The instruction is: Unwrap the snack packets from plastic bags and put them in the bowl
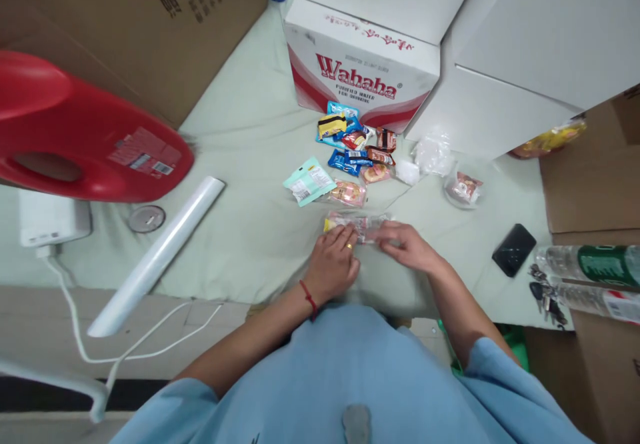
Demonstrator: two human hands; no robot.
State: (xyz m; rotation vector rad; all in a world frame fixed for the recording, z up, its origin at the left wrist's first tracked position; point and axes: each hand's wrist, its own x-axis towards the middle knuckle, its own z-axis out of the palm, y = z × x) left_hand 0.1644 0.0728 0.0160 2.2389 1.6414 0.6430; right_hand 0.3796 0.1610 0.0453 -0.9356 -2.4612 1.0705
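Observation:
Both my hands rest on a clear plastic bag of snacks (361, 224) lying on the pale green cloth (250, 137). My left hand (334, 261), with a ring and a red wrist string, lies flat on the bag's left end. My right hand (406, 244) pinches the bag's right end with curled fingers. Just beyond the bag lies a pile of small snack packets (356, 144), a mint-green packet (309, 181) and a pink wrapped snack (349, 193).
A Wahaha water carton (360, 64) and white boxes (515, 44) stand at the back. A red jug (75, 131), a white roll (160, 251), a charger with cable (53, 221) lie left. A black phone (514, 249), keys (547, 291), bottles (590, 264), clear wrappers (434, 154) lie right.

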